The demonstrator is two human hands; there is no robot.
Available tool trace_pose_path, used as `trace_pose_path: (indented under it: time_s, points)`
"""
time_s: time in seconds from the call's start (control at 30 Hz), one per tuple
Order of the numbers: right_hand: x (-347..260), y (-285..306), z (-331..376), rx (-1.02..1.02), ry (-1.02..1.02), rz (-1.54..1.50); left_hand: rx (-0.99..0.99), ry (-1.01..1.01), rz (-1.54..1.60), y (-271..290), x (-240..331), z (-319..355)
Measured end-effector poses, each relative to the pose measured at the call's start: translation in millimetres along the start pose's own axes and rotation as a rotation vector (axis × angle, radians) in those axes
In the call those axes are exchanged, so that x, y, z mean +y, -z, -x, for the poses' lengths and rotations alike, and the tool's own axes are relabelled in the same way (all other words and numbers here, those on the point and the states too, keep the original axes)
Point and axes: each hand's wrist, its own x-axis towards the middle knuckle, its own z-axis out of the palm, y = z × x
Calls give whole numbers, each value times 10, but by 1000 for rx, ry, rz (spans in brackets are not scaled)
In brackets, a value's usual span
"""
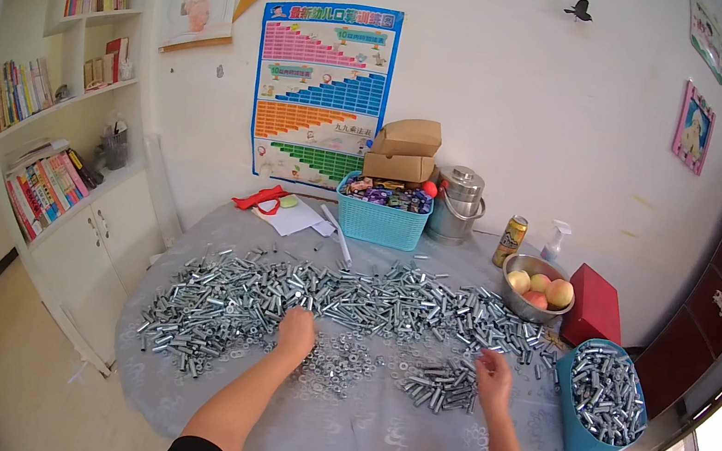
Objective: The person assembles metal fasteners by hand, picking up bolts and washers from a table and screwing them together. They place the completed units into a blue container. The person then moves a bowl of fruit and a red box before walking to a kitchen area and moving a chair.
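**Head view: two hands among heaped steel bolts on a round table**

Head camera looked down on a round table under a grey patterned cloth (365,450), where a wide band of silvery threaded bolts (341,297) stretched from left to right. The left hand (297,333) rested with fingers curled down into the near edge of that band, beside a scatter of small silvery nuts (331,366); whether it gripped anything could not be told. The right hand (492,376) lay loosely curled, just right of a small separate cluster of bolts (435,388), touching or nearly touching it; what it held, if anything, was hidden.

At the near right edge stood a blue plastic bin filled with bolts (601,397). Farther right sat a red rectangular box (596,307), and next to it a steel bowl of peaches (536,291). At the far side were a turquoise woven basket of small packets (382,210), two brown cardboard boxes (403,150) stacked behind it, a stainless steel lidded pot (457,204), a yellow drink can (510,239) and a clear spray bottle (555,240). White bookshelves (51,114) stood at the left.
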Motion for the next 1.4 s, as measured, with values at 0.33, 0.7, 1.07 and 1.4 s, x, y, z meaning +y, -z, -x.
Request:
trace_pose_path:
  time_s: [0.33, 0.7, 1.07, 1.4]
  points:
    - [-755, -705, 322, -384, -403, -851, -158, 407, 1408, 472, 259, 278]
    - [-790, -988, 661, -344, -325, -901, -288, 549, 1754, 442, 734, 788]
    - [-823, -1049, 709, -399, -286, -875, -283, 595, 1740, 407, 762, 894]
    - [-821, -1096, 798, -445, -308, -801, -493, 553, 1593, 616, 899, 956]
